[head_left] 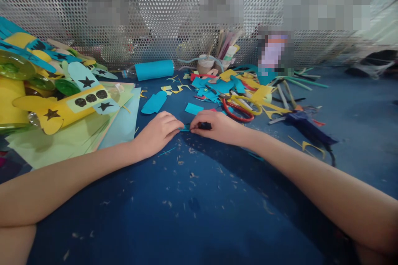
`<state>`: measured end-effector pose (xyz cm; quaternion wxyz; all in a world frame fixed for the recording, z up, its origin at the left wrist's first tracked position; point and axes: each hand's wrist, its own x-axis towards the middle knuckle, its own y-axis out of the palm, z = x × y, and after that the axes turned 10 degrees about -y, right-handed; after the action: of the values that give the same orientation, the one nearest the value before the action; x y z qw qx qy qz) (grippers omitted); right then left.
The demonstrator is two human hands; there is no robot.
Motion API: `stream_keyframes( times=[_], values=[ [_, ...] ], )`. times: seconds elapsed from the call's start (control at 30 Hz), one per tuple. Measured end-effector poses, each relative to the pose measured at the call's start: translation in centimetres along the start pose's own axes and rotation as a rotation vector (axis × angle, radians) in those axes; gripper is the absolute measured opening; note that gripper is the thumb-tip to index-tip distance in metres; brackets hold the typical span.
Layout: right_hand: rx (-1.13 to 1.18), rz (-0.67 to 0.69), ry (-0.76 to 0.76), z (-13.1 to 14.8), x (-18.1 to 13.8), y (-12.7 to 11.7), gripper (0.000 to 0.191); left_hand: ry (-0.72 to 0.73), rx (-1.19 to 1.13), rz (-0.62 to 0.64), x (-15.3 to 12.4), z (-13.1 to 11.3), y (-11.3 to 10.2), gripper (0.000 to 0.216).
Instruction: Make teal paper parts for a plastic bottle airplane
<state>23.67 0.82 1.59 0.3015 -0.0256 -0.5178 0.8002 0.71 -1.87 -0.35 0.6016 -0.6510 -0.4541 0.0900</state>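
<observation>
Between my two hands, low over the blue table, is a small piece of blue paper point(185, 128). My left hand point(161, 130) pinches its left end with thumb and fingertips. My right hand point(214, 126) grips the other end, fingers curled; much of the piece is hidden by the fingertips. Just beyond my hands lie a flat blue rectangle of paper point(194, 108) and a rounded blue paper cut-out point(154, 102). Scissors with red and yellow handles point(238, 109) rest past my right hand.
On the left, decorated bottle planes point(77, 101) stand over stacked coloured paper sheets point(124, 126). A blue-wrapped bottle point(154, 70) lies at the back beside cups of sticks point(205, 65). Paper scraps point(217, 87) and a glue gun point(307, 126) occupy the right. Perforated metal mesh point(168, 12) borders the back.
</observation>
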Motion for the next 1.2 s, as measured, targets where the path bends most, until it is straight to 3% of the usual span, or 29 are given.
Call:
stream_keyframes(
  times=[0.27,0.53,0.8,1.2],
  values=[
    [-0.115,-0.013,-0.027,0.41,-0.05,0.53,0.008,-0.016,0.056,0.006,-0.10,-0.38,-0.38,0.018],
    [-0.043,-0.018,-0.027,0.34,-0.07,0.42,0.011,-0.024,0.034,0.004,-0.11,-0.05,-0.12,0.017],
    [-0.079,-0.012,0.035,0.45,0.08,0.46,0.014,-0.148,-0.031,0.042,0.00,-0.01,-0.16,0.015],
    [-0.017,-0.038,-0.011,-0.04,-0.06,0.44,0.013,-0.137,-0.015,0.050,0.20,0.14,-0.29,0.012]
  ],
)
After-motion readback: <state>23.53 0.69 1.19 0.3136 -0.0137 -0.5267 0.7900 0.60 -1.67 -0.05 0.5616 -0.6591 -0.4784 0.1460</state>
